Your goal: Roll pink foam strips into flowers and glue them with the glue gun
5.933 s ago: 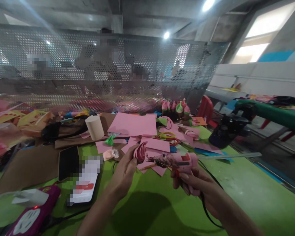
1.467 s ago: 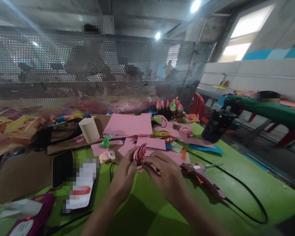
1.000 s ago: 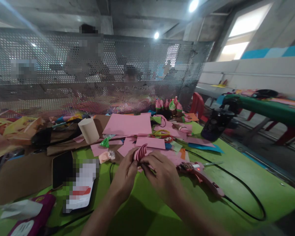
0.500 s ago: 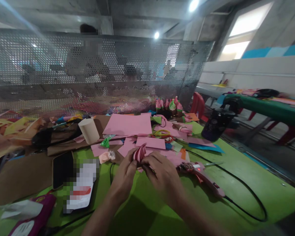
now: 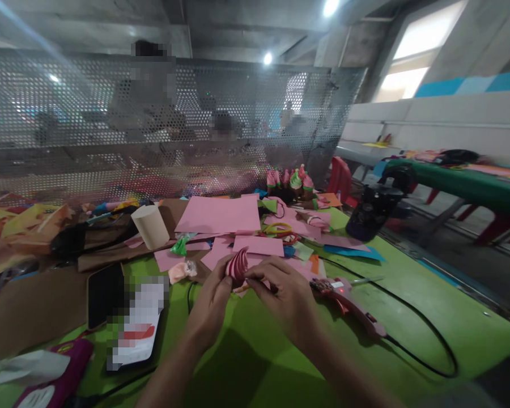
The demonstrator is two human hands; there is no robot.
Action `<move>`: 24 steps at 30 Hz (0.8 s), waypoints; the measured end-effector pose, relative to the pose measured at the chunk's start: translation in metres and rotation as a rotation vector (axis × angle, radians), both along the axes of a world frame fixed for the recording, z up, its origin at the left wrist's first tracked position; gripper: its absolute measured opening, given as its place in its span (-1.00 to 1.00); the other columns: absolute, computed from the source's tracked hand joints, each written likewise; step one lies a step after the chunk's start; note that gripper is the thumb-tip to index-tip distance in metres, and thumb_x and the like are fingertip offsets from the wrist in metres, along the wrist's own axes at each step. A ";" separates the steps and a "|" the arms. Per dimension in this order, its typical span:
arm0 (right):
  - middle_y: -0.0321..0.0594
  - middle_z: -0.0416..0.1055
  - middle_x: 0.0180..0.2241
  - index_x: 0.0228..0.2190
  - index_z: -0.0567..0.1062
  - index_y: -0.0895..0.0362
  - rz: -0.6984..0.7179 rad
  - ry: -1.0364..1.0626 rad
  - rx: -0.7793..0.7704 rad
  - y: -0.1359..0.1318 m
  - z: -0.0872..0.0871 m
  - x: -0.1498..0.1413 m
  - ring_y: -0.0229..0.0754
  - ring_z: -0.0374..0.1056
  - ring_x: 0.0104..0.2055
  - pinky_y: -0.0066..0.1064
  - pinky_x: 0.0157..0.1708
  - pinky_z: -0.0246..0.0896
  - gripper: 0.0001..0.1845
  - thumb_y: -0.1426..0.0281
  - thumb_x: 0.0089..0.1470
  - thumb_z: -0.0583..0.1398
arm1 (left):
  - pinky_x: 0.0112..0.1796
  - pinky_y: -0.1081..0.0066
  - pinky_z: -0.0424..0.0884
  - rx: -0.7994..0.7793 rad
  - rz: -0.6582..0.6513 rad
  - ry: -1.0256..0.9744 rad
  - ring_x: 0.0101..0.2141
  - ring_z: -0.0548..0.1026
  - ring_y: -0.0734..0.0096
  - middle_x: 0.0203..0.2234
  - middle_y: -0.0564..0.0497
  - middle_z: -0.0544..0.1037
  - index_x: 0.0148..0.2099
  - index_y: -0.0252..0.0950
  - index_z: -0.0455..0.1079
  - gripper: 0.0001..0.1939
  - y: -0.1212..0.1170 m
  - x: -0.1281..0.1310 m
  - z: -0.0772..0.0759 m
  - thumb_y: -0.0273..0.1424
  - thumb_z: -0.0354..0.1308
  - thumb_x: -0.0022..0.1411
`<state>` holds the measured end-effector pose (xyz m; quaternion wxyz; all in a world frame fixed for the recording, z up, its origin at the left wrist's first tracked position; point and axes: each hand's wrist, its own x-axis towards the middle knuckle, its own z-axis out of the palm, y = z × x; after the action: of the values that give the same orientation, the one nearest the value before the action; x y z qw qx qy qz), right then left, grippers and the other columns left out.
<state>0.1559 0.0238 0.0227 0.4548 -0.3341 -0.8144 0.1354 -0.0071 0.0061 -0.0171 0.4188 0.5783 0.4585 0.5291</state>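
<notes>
A small pink layered paper swirl (image 5: 237, 265), curled like whipped frosting, is upright above the green table. My left hand (image 5: 212, 294) is closed around its left side, thumb in front. At its lower right edge, the thumb and fingertips of my right hand (image 5: 284, 292) pinch together and touch the paper; the exact contact point is partly hidden. Behind both hands lie pink paper sheets (image 5: 219, 214) and yellow-handled scissors (image 5: 277, 229). To the right of my right hand rests a pink hot glue gun (image 5: 357, 309), its red light lit.
Finished paper cupcakes (image 5: 295, 180) stand at the back, before a perforated metal screen (image 5: 221, 153). On the left are a white paper roll (image 5: 150, 226), a dark phone (image 5: 105, 296), a lit phone (image 5: 138, 323) and a purple tissue pack (image 5: 74, 362). A dark jug (image 5: 372, 212) stands right.
My right hand has drawn slightly away to the right, its fingers now at the swirl's edge. More of the swirl's layers show. The whole view has shifted slightly.
</notes>
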 end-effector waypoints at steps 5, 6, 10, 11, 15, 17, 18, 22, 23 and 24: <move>-0.23 0.44 -0.35 -0.34 0.52 0.10 0.011 -0.034 -0.043 0.000 -0.002 -0.002 -0.16 0.38 -0.29 -0.39 -0.30 0.26 -0.85 0.60 0.11 0.23 | 0.06 0.21 0.24 0.004 -0.007 0.014 0.08 0.33 0.15 0.14 -0.11 0.36 0.22 -0.24 0.19 -0.55 -0.001 0.000 0.000 -0.25 -0.14 0.34; -0.24 0.44 -0.35 -0.35 0.52 0.10 0.011 -0.045 -0.049 0.000 -0.002 -0.002 -0.16 0.37 -0.30 -0.39 -0.30 0.25 -0.84 0.60 0.10 0.24 | 0.06 0.22 0.24 0.006 -0.007 0.020 0.09 0.33 0.15 0.14 -0.10 0.36 0.22 -0.24 0.20 -0.54 -0.001 0.000 0.001 -0.25 -0.14 0.34; -0.26 0.43 -0.38 -0.37 0.52 0.12 -0.001 -0.084 -0.040 0.001 -0.002 -0.001 -0.18 0.37 -0.32 -0.41 -0.33 0.24 -0.82 0.64 0.07 0.25 | 0.06 0.23 0.24 0.019 -0.015 0.032 0.09 0.32 0.15 0.12 -0.10 0.38 0.22 -0.24 0.20 -0.54 -0.001 -0.001 0.002 -0.27 -0.14 0.34; -0.26 0.43 -0.39 -0.38 0.52 0.13 -0.001 -0.093 -0.038 0.002 -0.002 -0.001 -0.19 0.37 -0.32 -0.42 -0.34 0.23 -0.82 0.64 0.07 0.25 | 0.06 0.22 0.24 0.019 -0.015 0.031 0.09 0.32 0.15 0.12 -0.10 0.38 0.22 -0.24 0.20 -0.55 -0.001 -0.001 0.002 -0.27 -0.14 0.34; -0.24 0.44 -0.37 -0.36 0.51 0.13 0.012 -0.133 -0.049 0.001 -0.001 -0.001 -0.18 0.37 -0.31 -0.41 -0.33 0.24 -0.85 0.62 0.11 0.22 | 0.02 0.20 0.27 0.007 -0.019 0.020 0.03 0.36 0.15 0.10 -0.10 0.40 0.21 -0.24 0.21 -0.54 0.000 -0.001 0.003 -0.25 -0.14 0.33; -0.23 0.44 -0.36 -0.35 0.51 0.14 0.015 -0.153 -0.058 0.001 -0.001 -0.001 -0.17 0.37 -0.30 -0.40 -0.32 0.25 -0.85 0.61 0.12 0.21 | 0.00 0.21 0.30 0.004 -0.015 0.009 -0.01 0.38 0.16 0.06 -0.10 0.42 0.21 -0.23 0.23 -0.54 0.000 -0.001 0.003 -0.25 -0.14 0.32; -0.23 0.44 -0.35 -0.35 0.51 0.14 0.016 -0.161 -0.061 0.002 -0.001 -0.001 -0.17 0.37 -0.29 -0.40 -0.31 0.25 -0.86 0.61 0.13 0.21 | -0.01 0.21 0.30 0.002 -0.011 0.006 -0.02 0.39 0.16 0.03 -0.10 0.44 0.20 -0.23 0.23 -0.54 0.000 -0.001 0.003 -0.25 -0.14 0.32; -0.22 0.44 -0.35 -0.35 0.51 0.13 0.023 -0.171 -0.052 0.002 0.000 -0.001 -0.17 0.38 -0.29 -0.41 -0.34 0.25 -0.85 0.58 0.17 0.17 | -0.01 0.21 0.31 -0.017 0.001 0.003 -0.03 0.38 0.17 -0.04 -0.10 0.46 0.20 -0.25 0.24 -0.53 0.002 -0.002 0.001 -0.24 -0.13 0.31; -0.21 0.44 -0.34 -0.35 0.51 0.13 0.023 -0.173 -0.052 0.002 0.001 0.000 -0.17 0.38 -0.29 -0.41 -0.34 0.25 -0.84 0.57 0.18 0.15 | 0.00 0.22 0.31 -0.022 0.004 0.001 -0.02 0.37 0.17 -0.04 -0.10 0.46 0.20 -0.25 0.24 -0.53 0.002 -0.002 0.001 -0.24 -0.13 0.31; -0.21 0.44 -0.34 -0.35 0.51 0.13 0.023 -0.175 -0.054 0.002 0.001 0.000 -0.17 0.38 -0.29 -0.41 -0.34 0.25 -0.84 0.57 0.19 0.15 | 0.00 0.23 0.31 -0.026 0.009 -0.002 -0.02 0.37 0.17 -0.03 -0.10 0.45 0.20 -0.25 0.24 -0.53 0.002 -0.001 0.000 -0.24 -0.13 0.31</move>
<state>0.1555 0.0259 0.0239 0.3709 -0.3475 -0.8509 0.1329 -0.0086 0.0084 -0.0171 0.4244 0.5704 0.4675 0.5253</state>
